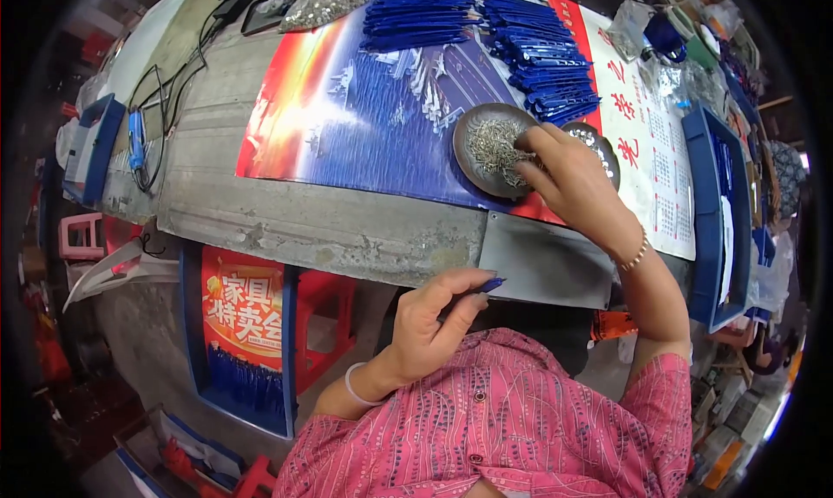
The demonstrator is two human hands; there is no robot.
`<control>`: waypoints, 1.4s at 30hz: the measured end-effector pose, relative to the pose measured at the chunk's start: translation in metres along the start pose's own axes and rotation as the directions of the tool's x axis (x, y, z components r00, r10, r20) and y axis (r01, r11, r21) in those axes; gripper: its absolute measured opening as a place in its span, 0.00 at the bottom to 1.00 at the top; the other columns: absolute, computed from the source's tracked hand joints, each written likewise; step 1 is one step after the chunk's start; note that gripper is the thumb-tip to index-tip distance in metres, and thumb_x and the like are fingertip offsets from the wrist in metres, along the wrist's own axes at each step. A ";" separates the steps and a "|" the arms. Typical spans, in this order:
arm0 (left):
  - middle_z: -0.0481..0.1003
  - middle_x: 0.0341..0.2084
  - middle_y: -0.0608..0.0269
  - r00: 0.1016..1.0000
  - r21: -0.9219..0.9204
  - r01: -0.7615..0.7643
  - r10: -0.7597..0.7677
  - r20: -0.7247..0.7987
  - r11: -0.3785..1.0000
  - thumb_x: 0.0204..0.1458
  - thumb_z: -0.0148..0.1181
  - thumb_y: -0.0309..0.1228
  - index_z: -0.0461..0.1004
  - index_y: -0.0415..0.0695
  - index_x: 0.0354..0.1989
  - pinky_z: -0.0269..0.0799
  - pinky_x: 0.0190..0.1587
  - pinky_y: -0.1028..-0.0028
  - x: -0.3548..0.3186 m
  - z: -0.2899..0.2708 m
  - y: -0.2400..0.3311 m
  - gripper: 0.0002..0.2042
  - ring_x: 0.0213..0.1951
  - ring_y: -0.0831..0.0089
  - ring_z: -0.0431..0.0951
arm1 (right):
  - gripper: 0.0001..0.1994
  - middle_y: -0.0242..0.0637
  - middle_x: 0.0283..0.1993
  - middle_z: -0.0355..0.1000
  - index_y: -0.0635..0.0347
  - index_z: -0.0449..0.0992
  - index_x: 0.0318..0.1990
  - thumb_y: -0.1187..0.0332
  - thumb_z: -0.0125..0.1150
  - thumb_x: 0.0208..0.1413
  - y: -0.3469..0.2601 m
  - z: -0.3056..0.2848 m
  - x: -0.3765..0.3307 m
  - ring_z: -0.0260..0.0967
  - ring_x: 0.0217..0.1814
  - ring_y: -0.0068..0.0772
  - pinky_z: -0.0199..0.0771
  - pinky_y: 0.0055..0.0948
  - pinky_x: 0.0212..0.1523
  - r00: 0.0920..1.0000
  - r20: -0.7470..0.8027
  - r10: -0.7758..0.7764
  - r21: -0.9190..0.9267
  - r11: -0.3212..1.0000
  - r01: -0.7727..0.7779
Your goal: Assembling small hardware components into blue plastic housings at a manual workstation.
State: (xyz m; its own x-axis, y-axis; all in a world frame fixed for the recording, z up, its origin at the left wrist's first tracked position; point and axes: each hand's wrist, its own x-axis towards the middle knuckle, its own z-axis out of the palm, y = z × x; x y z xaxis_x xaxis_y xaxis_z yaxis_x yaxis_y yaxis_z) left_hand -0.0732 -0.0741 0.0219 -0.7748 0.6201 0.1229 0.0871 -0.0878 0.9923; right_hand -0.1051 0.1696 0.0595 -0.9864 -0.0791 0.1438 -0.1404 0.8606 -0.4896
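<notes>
My left hand [438,317] is closed in front of my body, with thumb and fingers pinching a small dark-blue piece [492,285]. Only its pointed end shows; the rest is hidden in the hand. My right hand [574,179] reaches over a round dark bowl [464,170] of small silvery metal parts [493,151]. Its thumb and forefinger are apart at the parts, and I see nothing held between them. Partly behind this hand stands a second dark bowl [614,164] with small shiny bits [593,140].
Slender blue pieces lie in piles [416,12] on a poster [347,151] across the worktable [330,229]. A clear bag of metal parts [321,5] and a blue-handled tool [136,138] with cable are at left. Blue trays [707,212] flank the table; a red stool [325,324] stands below.
</notes>
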 end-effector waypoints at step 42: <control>0.75 0.27 0.51 0.914 0.274 -0.388 0.406 -0.009 0.880 0.38 0.58 0.27 0.75 0.32 0.36 0.72 0.36 0.69 -0.038 0.063 0.115 0.15 0.31 0.62 0.77 | 0.04 0.35 0.28 0.68 0.67 0.67 0.32 0.77 0.55 0.54 -0.036 -0.014 -0.121 0.68 0.25 0.18 0.68 0.16 0.22 0.860 0.302 0.411 0.806 0.372 -0.461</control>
State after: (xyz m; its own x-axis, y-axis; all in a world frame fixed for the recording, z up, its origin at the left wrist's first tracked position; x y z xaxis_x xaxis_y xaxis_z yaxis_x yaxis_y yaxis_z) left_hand 0.0060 -0.0588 0.1326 -0.6784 0.5241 0.5149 0.5489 -0.1043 0.8294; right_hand 0.0200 0.1546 0.0717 -0.9318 0.1337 -0.3375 0.3340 -0.0487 -0.9413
